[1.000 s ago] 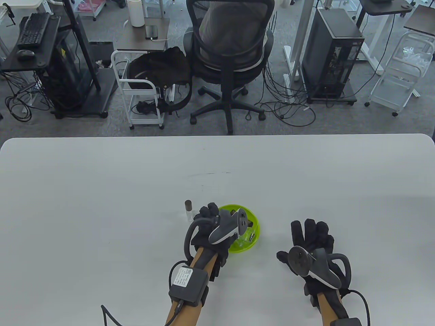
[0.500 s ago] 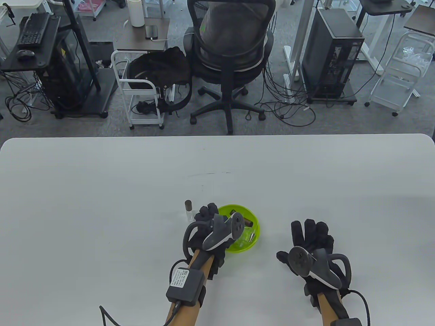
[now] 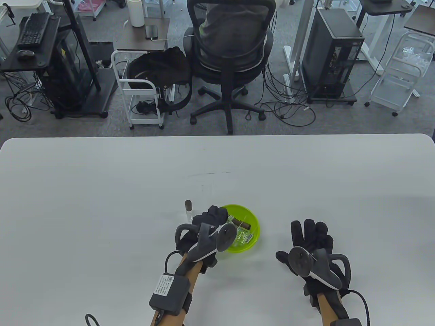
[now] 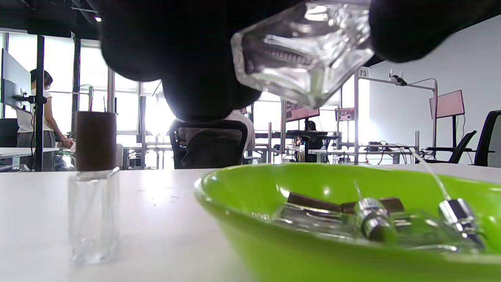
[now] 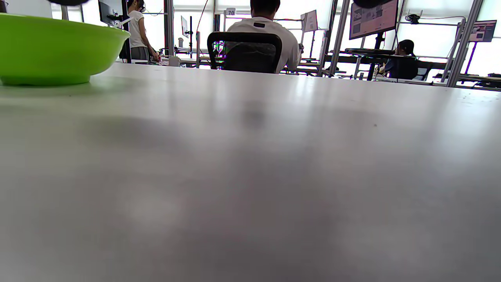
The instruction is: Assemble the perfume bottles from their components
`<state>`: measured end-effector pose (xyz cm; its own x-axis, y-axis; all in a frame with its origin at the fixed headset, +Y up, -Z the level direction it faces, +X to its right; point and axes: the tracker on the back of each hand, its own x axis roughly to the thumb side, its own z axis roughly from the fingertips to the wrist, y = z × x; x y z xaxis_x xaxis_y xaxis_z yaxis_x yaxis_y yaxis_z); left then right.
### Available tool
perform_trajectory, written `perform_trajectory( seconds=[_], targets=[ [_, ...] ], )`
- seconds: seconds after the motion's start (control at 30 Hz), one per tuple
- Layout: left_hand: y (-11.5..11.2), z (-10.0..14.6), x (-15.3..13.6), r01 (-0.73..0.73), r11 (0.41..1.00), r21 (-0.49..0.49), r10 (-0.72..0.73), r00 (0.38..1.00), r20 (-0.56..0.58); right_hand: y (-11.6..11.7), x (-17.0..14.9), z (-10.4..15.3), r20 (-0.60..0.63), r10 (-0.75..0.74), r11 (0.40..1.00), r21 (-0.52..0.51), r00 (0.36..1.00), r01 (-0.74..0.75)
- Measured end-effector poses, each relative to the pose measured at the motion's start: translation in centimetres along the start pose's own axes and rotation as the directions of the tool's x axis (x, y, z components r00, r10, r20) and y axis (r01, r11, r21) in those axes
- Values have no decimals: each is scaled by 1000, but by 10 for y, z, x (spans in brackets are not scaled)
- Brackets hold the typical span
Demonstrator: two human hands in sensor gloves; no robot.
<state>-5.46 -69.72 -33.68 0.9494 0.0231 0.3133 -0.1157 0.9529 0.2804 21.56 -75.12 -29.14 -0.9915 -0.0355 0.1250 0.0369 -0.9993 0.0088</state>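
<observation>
While my left hand (image 3: 207, 225) hangs at the near-left rim of the green bowl (image 3: 253, 234), the table view shows my right hand (image 3: 311, 242) flat on the white table (image 3: 102, 190), fingers spread and holding nothing, well apart from the bowl; one finished bottle (image 3: 188, 210), clear with a dark cap, stands upright just beside the bowl's left edge. I judge I am fetching the body for a second bottle. In the left wrist view, my gloved fingers (image 4: 203, 58) pinch a clear glass bottle (image 4: 303, 51), faceted and glossy, tilted above the bowl; below lie brown cylindrical caps (image 4: 313, 203) and shiny metal spray pumps (image 4: 372, 223) with thin clear tubes, on smooth glossy plastic. The next move, I think, calls for setting this slick glass upright and bringing my right hand over for a pump. The right wrist view shows only matte grey tabletop and the bowl's rounded outer wall (image 5: 58, 47) at far left.
</observation>
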Motion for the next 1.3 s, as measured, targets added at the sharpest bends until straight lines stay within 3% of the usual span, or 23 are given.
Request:
perform_trajectory(
  seconds=[0.3,0.73,1.0,1.13,1.3],
  targets=[
    [22,40,-23,-70,992,105,68,997,19,-1,6,1,21,16,1000,-11,1000,-15],
    [-5,72,-65,-200,975,101,201,980,-2,-2,27,-1,64,25,1000,-12,998,-25],
    [-1,75,-67,-281,953,116,279,960,32,-35,92,-31,156,97,988,-130,983,-77],
    [-1,77,-67,-292,950,111,290,956,37,-36,129,-56,208,146,989,-52,967,-138],
    [-1,77,-68,-306,946,106,304,952,39,-23,148,-75,207,183,980,42,961,-195]
  ],
)
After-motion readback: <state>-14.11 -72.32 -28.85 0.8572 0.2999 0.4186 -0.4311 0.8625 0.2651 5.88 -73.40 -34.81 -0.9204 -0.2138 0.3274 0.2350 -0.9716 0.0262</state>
